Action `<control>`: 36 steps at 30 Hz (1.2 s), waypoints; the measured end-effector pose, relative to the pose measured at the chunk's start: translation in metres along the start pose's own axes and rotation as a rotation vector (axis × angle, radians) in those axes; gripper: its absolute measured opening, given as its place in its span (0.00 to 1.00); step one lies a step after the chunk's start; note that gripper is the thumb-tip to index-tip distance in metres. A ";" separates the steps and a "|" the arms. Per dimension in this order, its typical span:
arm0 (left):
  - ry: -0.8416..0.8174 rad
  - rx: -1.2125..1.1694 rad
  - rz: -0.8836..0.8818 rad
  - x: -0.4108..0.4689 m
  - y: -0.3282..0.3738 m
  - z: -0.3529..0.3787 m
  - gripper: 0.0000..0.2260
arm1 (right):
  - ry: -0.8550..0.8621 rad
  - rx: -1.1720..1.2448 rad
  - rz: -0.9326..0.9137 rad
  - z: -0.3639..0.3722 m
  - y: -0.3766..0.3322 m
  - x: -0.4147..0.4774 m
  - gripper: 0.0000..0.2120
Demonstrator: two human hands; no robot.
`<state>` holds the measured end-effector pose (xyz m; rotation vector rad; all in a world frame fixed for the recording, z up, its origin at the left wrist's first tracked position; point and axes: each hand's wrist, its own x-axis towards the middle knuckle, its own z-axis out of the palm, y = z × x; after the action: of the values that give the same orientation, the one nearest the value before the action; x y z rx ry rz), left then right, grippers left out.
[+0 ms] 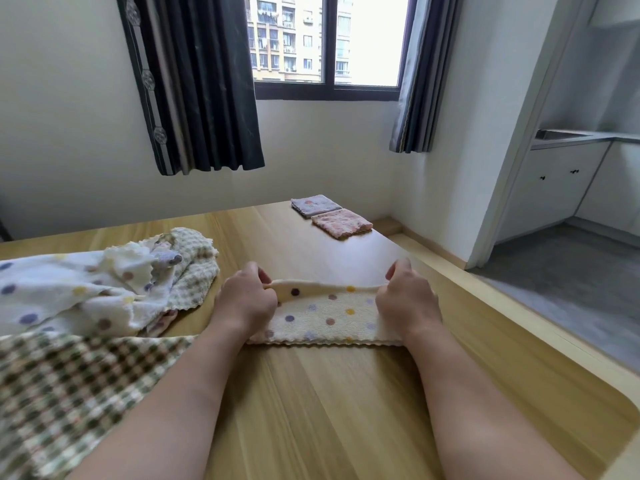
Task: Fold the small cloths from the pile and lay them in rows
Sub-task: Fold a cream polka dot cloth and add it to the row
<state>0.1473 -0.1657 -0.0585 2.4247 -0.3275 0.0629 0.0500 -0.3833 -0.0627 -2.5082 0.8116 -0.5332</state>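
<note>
Just right of the pile (86,292), you hold the cream dotted cloth (325,318) mid-fold, left hand (246,301) and right hand (408,299) pinching its far edge; next it likely needs halving again, then joining the folded cloths (341,222) far beyond the pile.

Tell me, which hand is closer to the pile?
Left. The left hand grips the end of the dotted cloth beside the pile; the right hand grips its other end, farther away.
</note>
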 end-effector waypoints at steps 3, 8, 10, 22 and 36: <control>0.018 -0.174 0.006 -0.001 0.006 -0.008 0.11 | 0.010 0.141 -0.001 -0.004 -0.003 0.000 0.10; 0.058 -0.459 -0.043 0.000 0.015 -0.023 0.14 | -0.072 0.274 0.009 -0.012 -0.005 0.001 0.04; 0.073 -0.486 -0.045 0.001 0.017 -0.027 0.13 | -0.107 0.274 -0.011 -0.013 -0.004 0.002 0.04; 0.161 -0.289 0.197 -0.007 0.035 -0.044 0.18 | -0.106 0.703 -0.098 -0.027 -0.018 -0.004 0.18; 0.132 -0.270 0.471 -0.018 0.054 -0.053 0.07 | 0.082 0.628 -0.635 -0.016 -0.027 -0.014 0.07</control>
<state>0.1184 -0.1679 0.0140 2.0230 -0.7863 0.3608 0.0440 -0.3602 -0.0384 -2.1025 -0.1610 -0.9282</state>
